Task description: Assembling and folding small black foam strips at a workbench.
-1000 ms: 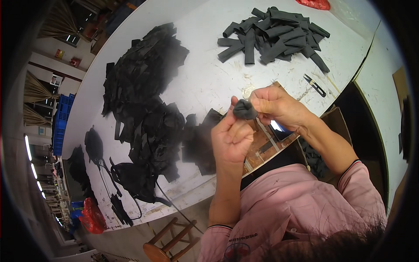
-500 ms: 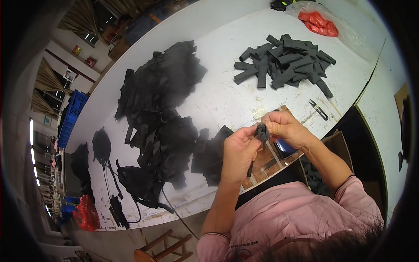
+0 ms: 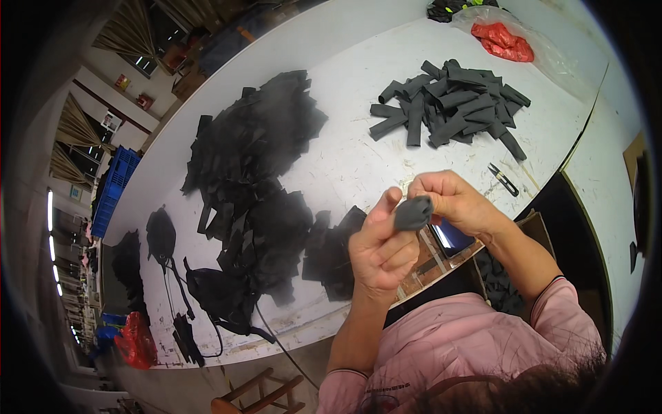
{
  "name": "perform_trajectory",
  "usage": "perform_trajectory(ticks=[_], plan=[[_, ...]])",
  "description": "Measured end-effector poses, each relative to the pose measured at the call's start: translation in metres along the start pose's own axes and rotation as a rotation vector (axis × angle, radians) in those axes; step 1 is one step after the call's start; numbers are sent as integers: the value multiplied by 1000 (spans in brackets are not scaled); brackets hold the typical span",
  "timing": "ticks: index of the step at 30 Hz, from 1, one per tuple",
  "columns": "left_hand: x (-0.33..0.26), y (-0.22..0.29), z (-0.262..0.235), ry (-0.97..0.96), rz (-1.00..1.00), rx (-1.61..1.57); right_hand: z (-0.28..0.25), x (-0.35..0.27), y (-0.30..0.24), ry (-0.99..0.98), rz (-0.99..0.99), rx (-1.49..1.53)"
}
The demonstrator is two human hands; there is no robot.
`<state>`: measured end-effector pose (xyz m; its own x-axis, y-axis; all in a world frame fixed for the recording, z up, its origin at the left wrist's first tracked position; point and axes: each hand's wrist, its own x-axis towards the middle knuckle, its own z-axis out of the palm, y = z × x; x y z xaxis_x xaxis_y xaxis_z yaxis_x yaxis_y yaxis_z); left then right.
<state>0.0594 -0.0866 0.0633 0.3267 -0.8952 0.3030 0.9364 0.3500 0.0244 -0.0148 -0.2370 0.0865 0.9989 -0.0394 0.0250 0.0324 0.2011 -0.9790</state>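
Observation:
A small dark grey fabric tube [image 3: 414, 214] is between my two hands, above the table's near edge. My left hand [image 3: 383, 252] has its thumb raised and its other fingers curled; the tube appears to sit over its forefinger. My right hand [image 3: 452, 203] pinches the tube's right end between thumb and fingers. Beyond my hands lies a heap of similar dark grey fabric tubes [image 3: 455, 103]. Black-handled thread snips [image 3: 503, 179] lie on the table to the right of my right hand.
Large piles of black cut fabric [image 3: 258, 138] cover the table's [image 3: 345, 90] left part, with black strapped pieces [image 3: 221, 290] nearer. An open box [image 3: 500, 279] of grey pieces stands below my right forearm. A red plastic bag [image 3: 502, 40] lies far right; a wooden stool [image 3: 258, 393] stands lower left.
The bunched-up tube now looks smoother and lies sideways over the left forefinger. My left hand has turned, its thumb lifting off the fabric, while my right hand still pinches it.

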Motion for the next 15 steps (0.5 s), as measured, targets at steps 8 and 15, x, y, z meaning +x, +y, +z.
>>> perform_trajectory(ticks=[8,15], plan=[[-2,-4,-36,157,48,-182,-14,4,25,-41,129,67],[-8,-2,-44,470,145,-243,-15,6,49,8,142,105]])
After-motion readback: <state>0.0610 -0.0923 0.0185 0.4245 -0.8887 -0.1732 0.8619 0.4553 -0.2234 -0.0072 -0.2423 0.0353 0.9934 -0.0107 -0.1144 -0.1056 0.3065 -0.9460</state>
